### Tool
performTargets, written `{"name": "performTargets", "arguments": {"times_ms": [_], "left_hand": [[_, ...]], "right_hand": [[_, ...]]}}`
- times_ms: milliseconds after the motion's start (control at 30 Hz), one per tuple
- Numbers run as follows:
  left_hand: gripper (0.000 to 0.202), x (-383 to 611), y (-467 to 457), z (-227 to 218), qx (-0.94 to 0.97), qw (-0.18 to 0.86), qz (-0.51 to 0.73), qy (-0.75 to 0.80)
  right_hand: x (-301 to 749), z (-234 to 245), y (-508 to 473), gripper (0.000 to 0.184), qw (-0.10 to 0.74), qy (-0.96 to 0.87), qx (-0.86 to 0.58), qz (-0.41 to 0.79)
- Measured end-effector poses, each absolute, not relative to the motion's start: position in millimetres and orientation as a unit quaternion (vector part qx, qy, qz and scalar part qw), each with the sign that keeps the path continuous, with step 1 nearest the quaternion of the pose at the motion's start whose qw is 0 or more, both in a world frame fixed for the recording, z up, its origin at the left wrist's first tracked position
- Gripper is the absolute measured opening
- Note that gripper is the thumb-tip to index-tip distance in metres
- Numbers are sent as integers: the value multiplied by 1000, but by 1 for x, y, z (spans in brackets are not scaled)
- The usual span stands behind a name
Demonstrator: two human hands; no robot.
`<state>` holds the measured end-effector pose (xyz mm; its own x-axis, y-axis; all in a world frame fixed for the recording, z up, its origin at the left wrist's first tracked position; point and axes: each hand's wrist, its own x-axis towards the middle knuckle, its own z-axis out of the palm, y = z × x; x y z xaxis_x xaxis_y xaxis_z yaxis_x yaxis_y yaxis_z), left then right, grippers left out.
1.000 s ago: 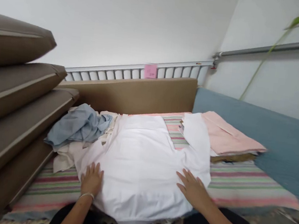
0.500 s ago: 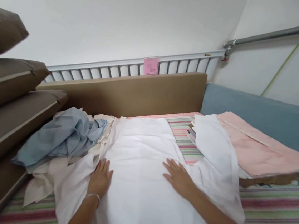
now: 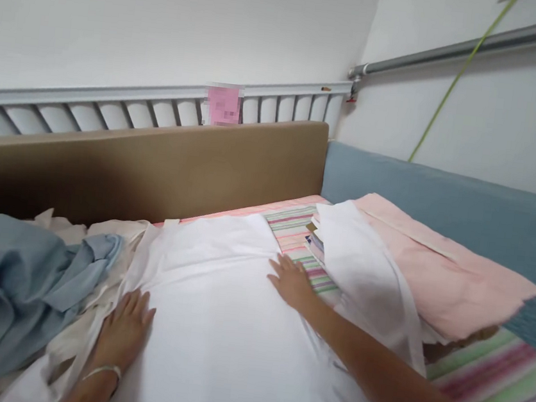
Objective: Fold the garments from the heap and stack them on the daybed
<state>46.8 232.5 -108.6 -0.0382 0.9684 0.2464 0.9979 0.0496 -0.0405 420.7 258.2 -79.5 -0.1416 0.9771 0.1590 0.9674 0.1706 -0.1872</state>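
White cloth (image 3: pixel 219 331) lies spread over the striped cover (image 3: pixel 480 380), left hand (image 3: pixel 124 333) and right hand (image 3: pixel 293 284) flat against it, fingers loosely spread, gripping nothing. Judged light, soft, crease-prone; best held by its left and right edges. Near edge unclear, out of frame.

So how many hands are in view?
2: the left hand lies at the left edge of the white cloth, the right hand at its right edge, near the striped sheet. Both show clearly.
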Motion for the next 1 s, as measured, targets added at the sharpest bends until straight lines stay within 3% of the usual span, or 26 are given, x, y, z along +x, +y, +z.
{"name": "performTargets", "arguments": {"times_ms": [67,200,233,400,467,600,733,1000], "left_hand": [[49,65,240,-104,-688,126,-82,-710],[51,102,254,-105,-844,77,-83,-524],[50,97,264,-106,-851,63,-74,-516],[51,51,321,-100,-721,114,-38,-682],[52,65,334,-96,-742,133,-51,-655],[48,96,360,-100,-845,88,-57,-525],[55,42,408,-108,-752,70,-49,-654],[70,3,444,-108,-724,43,-45,-687]], "right_hand": [[401,-86,263,48,140,-761,-634,2],[371,-97,266,52,133,-926,-350,56],[377,-96,277,52,124,-923,-359,58],[417,-82,352,51,98,-697,-710,-26],[397,-83,359,52,122,-744,-655,-58],[346,-98,367,58,110,-911,-398,-6],[387,-108,430,59,73,-792,-605,26],[443,-112,490,62,58,-731,-679,25]]}}
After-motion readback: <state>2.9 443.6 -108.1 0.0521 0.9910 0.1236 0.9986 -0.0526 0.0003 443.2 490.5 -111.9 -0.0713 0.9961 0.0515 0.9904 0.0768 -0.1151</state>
